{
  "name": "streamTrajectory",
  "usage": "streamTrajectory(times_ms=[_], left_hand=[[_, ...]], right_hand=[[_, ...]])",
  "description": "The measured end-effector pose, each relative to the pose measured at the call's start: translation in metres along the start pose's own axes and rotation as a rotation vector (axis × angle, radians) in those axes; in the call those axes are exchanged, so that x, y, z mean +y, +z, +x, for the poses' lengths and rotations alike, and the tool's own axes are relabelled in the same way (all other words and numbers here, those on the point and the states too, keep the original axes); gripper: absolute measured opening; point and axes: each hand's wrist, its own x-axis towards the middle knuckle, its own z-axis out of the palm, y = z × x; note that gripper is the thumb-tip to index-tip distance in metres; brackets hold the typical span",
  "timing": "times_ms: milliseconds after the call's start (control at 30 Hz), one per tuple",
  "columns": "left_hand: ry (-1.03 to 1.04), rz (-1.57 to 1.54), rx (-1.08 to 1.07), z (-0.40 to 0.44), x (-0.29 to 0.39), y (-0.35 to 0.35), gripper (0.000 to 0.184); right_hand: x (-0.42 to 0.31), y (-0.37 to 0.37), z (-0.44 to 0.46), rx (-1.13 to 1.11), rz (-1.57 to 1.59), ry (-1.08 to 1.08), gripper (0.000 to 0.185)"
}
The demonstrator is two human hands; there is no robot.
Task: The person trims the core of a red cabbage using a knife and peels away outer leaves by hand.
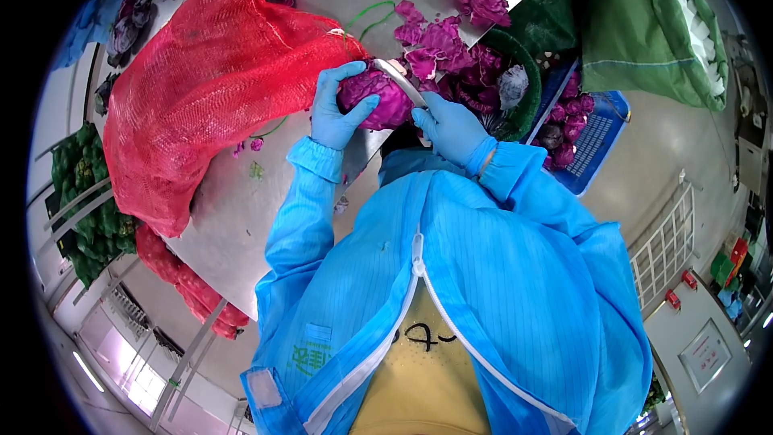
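Note:
My left hand (338, 107), in a blue glove, is wrapped round the left side of a purple cabbage (377, 99). In my gloved right hand (456, 126) is a knife (403, 84), its curved metal blade lying against the cabbage's upper right side. The handle is mostly hidden by my fingers. Just beyond the cabbage, torn purple leaves (439, 47) lie at the table edge. A red mesh sack (217, 89) rests on the metal table (241, 193) to the left of my hands.
At right, a dark green tub (531, 89) holds cabbage leaves. Behind it stands a blue crate (600, 125) with several small purple cabbages (568, 125). A green sack (644, 28) stands at the upper right. Green net sacks (84, 201) are stacked on the far left.

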Motion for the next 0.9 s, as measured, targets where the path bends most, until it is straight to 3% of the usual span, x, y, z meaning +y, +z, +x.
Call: streamTrajectory(times_ms=[67, 133, 400, 900], left_hand=[[-0.030, -0.071, 0.027, -0.002, -0.002, 0.003, 0.055], [-0.052, -0.145, 0.052, 0.000, -0.002, 0.006, 0.053], [0.005, -0.018, -0.026, 0.004, 0.006, -0.001, 0.070], [-0.002, -0.013, -0.008, 0.002, 0.007, 0.000, 0.072]], right_hand=[[0.001, 0.001, 0.001, -0.049, 0.146, 0.031, 0.025], [-0.008, -0.005, -0.001, -0.194, 0.399, 0.200, 0.026], [-0.010, -0.004, -0.004, -0.232, 0.612, 0.254, 0.024], [-0.011, -0.001, -0.005, -0.317, 1.009, 0.409, 0.023]])
